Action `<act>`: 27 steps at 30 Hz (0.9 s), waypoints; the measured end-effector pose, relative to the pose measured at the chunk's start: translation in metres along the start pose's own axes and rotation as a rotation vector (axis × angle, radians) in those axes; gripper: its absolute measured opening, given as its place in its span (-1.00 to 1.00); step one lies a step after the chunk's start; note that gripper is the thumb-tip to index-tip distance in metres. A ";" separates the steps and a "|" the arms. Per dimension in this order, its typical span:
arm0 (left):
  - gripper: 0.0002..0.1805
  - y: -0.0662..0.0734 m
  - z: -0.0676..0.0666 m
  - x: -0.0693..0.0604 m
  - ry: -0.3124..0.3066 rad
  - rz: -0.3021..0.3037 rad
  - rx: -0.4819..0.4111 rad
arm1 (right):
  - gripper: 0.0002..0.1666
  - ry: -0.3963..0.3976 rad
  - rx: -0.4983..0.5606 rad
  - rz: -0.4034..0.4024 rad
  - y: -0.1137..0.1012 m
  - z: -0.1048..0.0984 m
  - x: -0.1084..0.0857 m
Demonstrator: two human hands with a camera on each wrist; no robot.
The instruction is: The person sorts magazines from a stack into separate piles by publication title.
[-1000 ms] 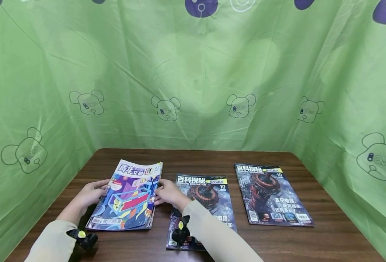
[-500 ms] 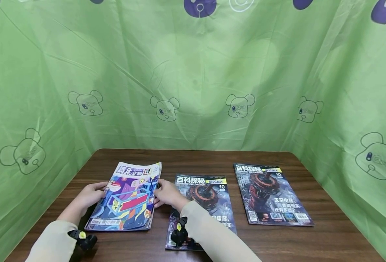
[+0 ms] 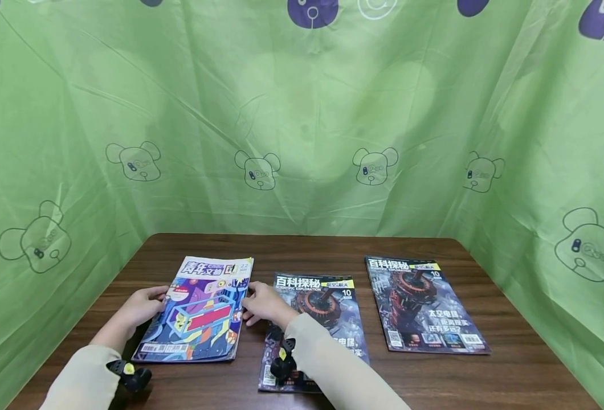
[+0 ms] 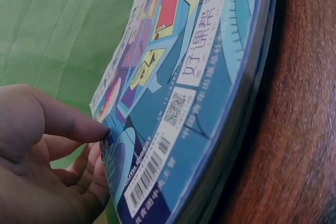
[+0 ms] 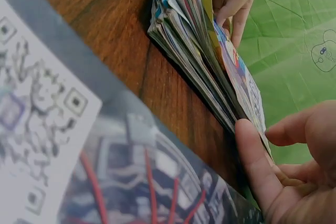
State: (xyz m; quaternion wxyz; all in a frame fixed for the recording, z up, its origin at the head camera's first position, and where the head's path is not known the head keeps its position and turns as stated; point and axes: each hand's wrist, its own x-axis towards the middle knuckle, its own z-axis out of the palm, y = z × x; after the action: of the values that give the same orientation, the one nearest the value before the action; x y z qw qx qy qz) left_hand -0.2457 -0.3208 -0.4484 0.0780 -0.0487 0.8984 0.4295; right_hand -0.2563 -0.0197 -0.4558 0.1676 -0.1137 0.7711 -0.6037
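A stack of magazines with a purple and blue cover lies on the left of the table. My left hand holds its left edge; in the left wrist view the thumb and fingers meet that edge. From the other side my right hand pinches the right edge, where the right wrist view shows uneven, layered pages. Under my right forearm lies a dark science magazine, partly covered by the sleeve. The undersides of the stack and some fingertips are hidden.
Another dark science magazine with the same cover lies on the right. All rest on a brown wooden table. Green curtain with bear drawings encloses the back and sides. A black wrist camera sits on my right sleeve.
The far end of the purple and blue stack has come down slightly towards the table. Both hands stay at its sides; the two dark magazines have not moved.
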 end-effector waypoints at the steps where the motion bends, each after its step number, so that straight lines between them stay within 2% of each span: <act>1: -0.29 0.000 0.000 0.000 -0.001 -0.001 -0.001 | -0.32 -0.005 0.000 0.001 0.000 -0.001 0.000; 14: -0.29 0.002 -0.002 -0.004 0.030 -0.004 -0.051 | -0.33 -0.030 -0.049 -0.028 -0.005 -0.005 -0.006; 20: -0.28 0.009 -0.003 -0.005 0.063 0.010 -0.079 | -0.38 -0.040 -0.056 -0.034 -0.006 -0.011 -0.009; 27: -0.31 0.017 0.000 -0.009 0.054 0.052 -0.094 | -0.44 -0.059 -0.062 -0.045 -0.008 -0.019 -0.012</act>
State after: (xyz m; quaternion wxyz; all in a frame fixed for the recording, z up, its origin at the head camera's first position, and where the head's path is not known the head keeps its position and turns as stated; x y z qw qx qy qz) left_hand -0.2397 -0.3096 -0.4336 0.0401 -0.0403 0.8800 0.4715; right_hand -0.2527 -0.0001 -0.4429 0.1732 -0.1538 0.7814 -0.5795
